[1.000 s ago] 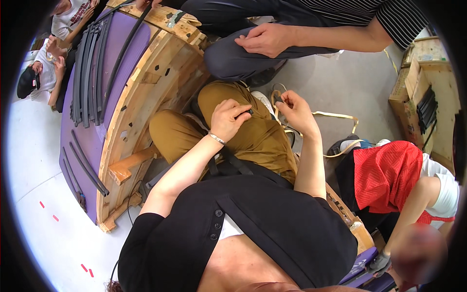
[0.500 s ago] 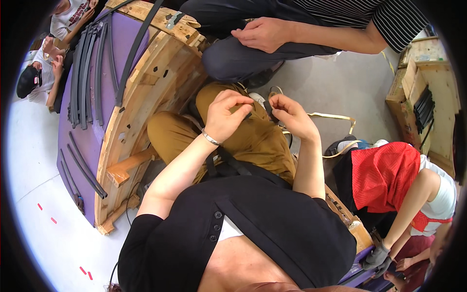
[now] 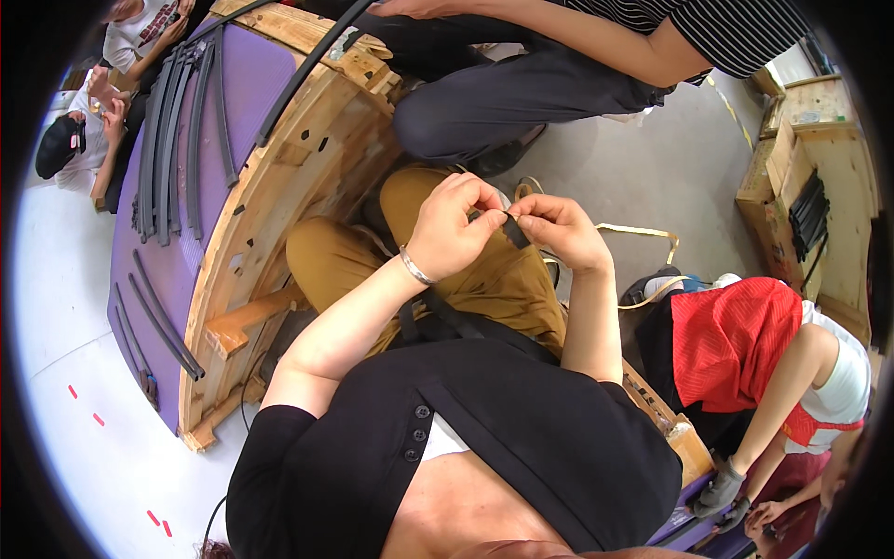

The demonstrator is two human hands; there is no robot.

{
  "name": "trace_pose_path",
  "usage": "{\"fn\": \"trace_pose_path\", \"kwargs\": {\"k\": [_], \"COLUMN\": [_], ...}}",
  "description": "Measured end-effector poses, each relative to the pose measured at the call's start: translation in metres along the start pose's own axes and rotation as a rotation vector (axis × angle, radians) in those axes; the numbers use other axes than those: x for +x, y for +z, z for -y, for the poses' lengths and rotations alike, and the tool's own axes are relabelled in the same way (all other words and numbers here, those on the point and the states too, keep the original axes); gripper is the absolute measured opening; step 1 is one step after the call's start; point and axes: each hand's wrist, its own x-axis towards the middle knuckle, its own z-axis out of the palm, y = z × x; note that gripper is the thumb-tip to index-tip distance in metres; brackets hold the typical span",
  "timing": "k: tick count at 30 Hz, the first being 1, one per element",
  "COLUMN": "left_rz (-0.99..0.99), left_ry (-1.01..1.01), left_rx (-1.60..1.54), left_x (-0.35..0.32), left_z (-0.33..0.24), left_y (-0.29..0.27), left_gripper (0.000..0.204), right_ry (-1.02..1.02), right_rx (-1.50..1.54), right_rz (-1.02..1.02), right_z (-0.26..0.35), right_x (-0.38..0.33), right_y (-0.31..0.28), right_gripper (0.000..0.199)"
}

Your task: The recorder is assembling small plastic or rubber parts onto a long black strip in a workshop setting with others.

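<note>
Above my lap, my left hand (image 3: pixel 456 226) and my right hand (image 3: pixel 562 231) meet with their fingertips pinched together. Between them is a short black piece (image 3: pixel 515 232), flat and strip-like, pointing down from the fingers. Its exact kind is too small to make out. Both thumbs and forefingers close on its upper end.
To the left stands a wooden bench with a purple top (image 3: pixel 256 58) bearing several long black strips (image 3: pixel 171 149). A co-worker in a striped shirt (image 3: pixel 726 33) sits ahead. A person in a red apron (image 3: pixel 736 340) bends at right, near a cardboard box (image 3: pixel 762 172) of black pieces.
My hands have come together at the black piece, the left moving right. The co-worker's hand ahead has gone from the knee to the long black strip on the bench edge, and that strip has shifted.
</note>
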Motion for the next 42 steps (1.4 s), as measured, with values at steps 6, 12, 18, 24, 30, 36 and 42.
{"fn": "trace_pose_path", "kwargs": {"k": [6, 12, 18, 24, 30, 36, 42], "left_rz": [-0.100, -0.064, -0.026, -0.036, -0.193, 0.179, 0.223], "left_ry": [0.197, -0.187, -0.297, -0.318, -0.340, -0.618, -0.552], "left_rx": [0.100, -0.131, -0.201, -0.254, -0.182, 0.205, 0.348], "left_x": [0.000, 0.005, 0.005, 0.005, -0.002, -0.031, -0.022], "left_z": [-0.015, 0.003, 0.014, 0.021, 0.038, 0.064, 0.067], "left_y": [-0.014, -0.015, -0.014, -0.017, -0.019, -0.012, -0.009], "left_gripper": [0.012, 0.011, 0.012, 0.011, 0.015, 0.034, 0.031], "right_ry": [-0.031, -0.085, -0.007, -0.083, 0.073, 0.207, 0.264], "right_rx": [-0.095, 0.179, -0.146, -0.233, -0.013, -0.036, -0.096], "right_rz": [-0.150, -0.120, -0.151, -0.120, -0.209, -0.284, -0.257], "right_z": [-0.002, 0.006, -0.005, -0.016, -0.019, -0.041, -0.055], "right_x": [0.005, 0.011, 0.013, 0.021, 0.013, 0.008, 0.016], "right_y": [0.005, 0.021, 0.018, 0.029, 0.027, 0.020, 0.021], "right_gripper": [0.010, 0.019, 0.014, 0.008, 0.008, 0.010, 0.015]}}
